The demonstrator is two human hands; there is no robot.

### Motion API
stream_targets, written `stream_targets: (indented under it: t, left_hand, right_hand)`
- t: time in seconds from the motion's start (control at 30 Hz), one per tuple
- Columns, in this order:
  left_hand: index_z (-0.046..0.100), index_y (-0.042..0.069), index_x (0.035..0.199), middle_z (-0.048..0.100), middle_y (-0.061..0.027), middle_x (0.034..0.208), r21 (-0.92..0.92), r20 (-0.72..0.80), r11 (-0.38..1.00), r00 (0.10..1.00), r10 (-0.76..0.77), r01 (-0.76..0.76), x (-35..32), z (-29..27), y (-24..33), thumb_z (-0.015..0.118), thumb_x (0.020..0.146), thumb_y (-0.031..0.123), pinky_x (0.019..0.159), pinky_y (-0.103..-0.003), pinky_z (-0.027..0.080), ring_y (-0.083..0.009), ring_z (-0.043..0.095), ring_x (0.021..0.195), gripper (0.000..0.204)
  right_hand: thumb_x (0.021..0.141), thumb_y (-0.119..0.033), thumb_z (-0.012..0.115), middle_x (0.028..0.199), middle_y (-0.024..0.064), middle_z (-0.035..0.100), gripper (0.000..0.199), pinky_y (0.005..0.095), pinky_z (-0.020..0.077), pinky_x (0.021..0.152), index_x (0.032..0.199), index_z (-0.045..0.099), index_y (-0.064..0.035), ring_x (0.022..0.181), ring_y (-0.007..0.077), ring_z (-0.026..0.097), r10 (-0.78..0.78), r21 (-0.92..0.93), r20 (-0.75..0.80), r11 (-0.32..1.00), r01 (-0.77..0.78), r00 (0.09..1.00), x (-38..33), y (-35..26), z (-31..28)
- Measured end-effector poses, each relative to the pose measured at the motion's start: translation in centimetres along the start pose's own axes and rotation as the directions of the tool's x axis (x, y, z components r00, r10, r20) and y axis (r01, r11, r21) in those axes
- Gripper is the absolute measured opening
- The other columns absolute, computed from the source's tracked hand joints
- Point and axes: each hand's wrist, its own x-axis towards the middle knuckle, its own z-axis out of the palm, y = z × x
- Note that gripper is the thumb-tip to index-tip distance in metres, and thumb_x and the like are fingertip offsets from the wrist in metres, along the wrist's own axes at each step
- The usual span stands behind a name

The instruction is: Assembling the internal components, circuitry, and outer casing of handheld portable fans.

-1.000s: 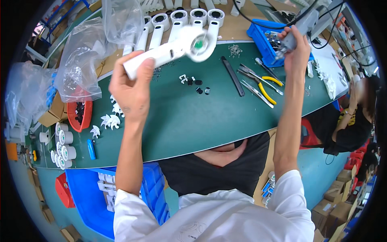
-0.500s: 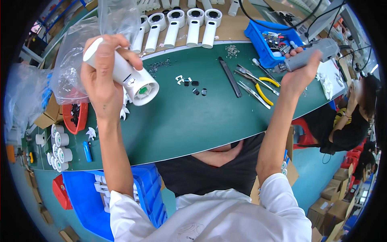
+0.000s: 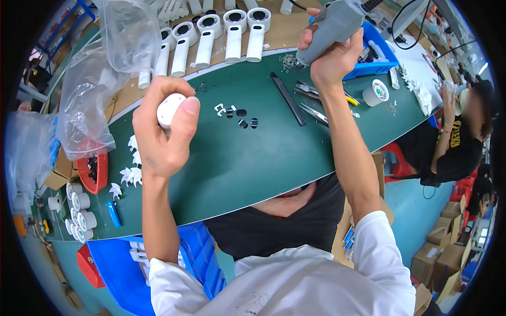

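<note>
Green surface [image 3: 253, 168] in a busy workshop; we see white handheld fans [image 3: 234, 45] lined up past its far edge. Main change: the white handle [image 3: 171, 109], seen more side-on half a second ago, now turns its flat end toward us, so its green-centred end is out of sight. Left grip [image 3: 163, 145] is clamped around it, raised over the surface's left half. Right grip [image 3: 337, 63] wraps the grey power tool [image 3: 332, 31], now swung nose-down by the small metal bits [image 3: 287, 62], likely screws, at the far edge; we can't tell if the nose touches them. For the work, we judge the tool has come to the bits while the handle waits well apart. Near the surface's right end, a white cup-like part [image 3: 376, 92] now shows plainly.
</note>
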Motion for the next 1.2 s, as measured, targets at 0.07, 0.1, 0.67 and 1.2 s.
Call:
stream_targets:
  t: [0.07,0.1,0.67,1.2]
  left_hand:
    - [0.057,0.002,0.086,0.053,0.0005,0.065,0.026,0.025,1.0,1.0,-0.012,0.011,-0.2,0.1,0.4,0.062,0.088,0.015,0.051,-0.021,0.035,-0.0055,0.046,0.056,0.014]
    - [0.057,0.002,0.086,0.053,0.0002,0.065,0.053,0.054,0.998,0.998,-0.026,0.023,-0.2,0.2,0.6,0.062,0.087,0.014,0.051,-0.022,0.035,-0.0056,0.047,0.056,0.013]
    - [0.07,0.003,0.097,0.067,-0.0088,0.078,0.408,0.137,0.887,0.975,0.176,-0.218,-0.8,3.2,-0.5,0.086,0.067,0.015,0.05,-0.028,0.049,-0.0202,0.064,0.061,0.037]
    - [0.065,0.004,0.078,0.062,-0.0063,0.066,0.323,0.104,0.869,0.927,0.362,-0.375,-0.6,3.6,-0.9,0.082,0.067,0.002,0.043,-0.029,0.043,-0.0185,0.059,0.051,0.02]
  right_hand:
    - [0.095,-0.063,0.024,0.069,0.0102,0.058,0.074,0.029,0.0452,0.05,0.107,0.058,0.0015,0.057,0.0175,0.056,-0.051,-0.67,-0.548,0.625,-0.402,0.835,-0.6,-1.6,2.6]
    - [0.095,-0.063,0.024,0.069,0.0102,0.058,0.074,0.029,0.0452,0.05,0.107,0.058,0.0015,0.057,0.0175,0.056,-0.054,-0.672,-0.549,0.621,-0.402,0.834,-0.8,-2.3,2.0]
    - [0.097,-0.057,0.028,0.069,0.0026,0.046,0.066,0.0286,0.0363,0.051,0.105,0.058,0.0017,0.059,0.0153,0.041,0.271,0.017,-0.371,0.958,-0.285,0.889,2.4,-1.0,10.4]
    - [0.093,-0.066,0.033,0.072,0.0005,0.049,0.072,0.0267,0.0371,0.052,0.117,0.056,-0.0025,0.059,0.0136,0.042,0.274,-0.053,-0.162,0.957,-0.286,0.948,1.2,-0.9,11.5]
